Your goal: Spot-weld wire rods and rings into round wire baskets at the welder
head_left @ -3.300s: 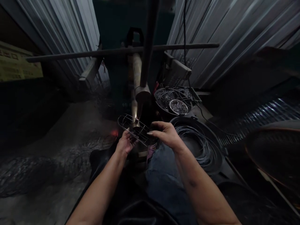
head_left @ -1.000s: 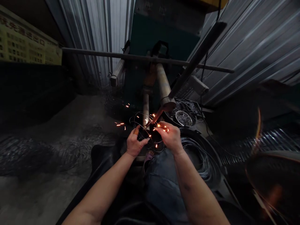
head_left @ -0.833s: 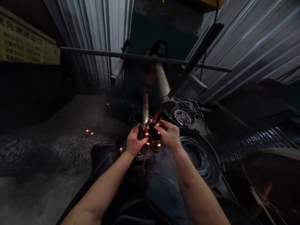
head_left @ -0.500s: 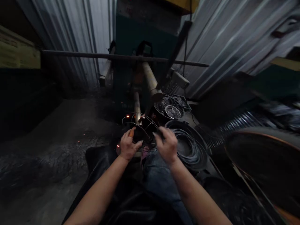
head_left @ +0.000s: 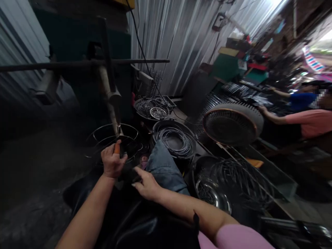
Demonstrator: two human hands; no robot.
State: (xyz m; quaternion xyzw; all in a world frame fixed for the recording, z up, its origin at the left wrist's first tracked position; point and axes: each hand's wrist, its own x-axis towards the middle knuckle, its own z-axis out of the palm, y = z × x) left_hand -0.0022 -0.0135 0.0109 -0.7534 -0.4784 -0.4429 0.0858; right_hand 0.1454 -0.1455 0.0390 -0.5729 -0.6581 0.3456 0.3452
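Observation:
My left hand is closed on the near rim of a round wire frame, an orange cover on one finger. The frame sits under the tip of the welding machine's arm. My right hand lies low over my lap beside my jeans-clad knee. Its fingers are stretched out towards a dark fold of the black apron, and I see nothing in them.
Black basins of coiled wire rings stand to my right, one further back and one nearer. A round fan lies beyond them. Two other people work at the far right. Corrugated metal walls stand behind.
The sparks have stopped. My right hand has let go of the wire frame and dropped to my lap; my left hand still holds it. My view has swung to the right.

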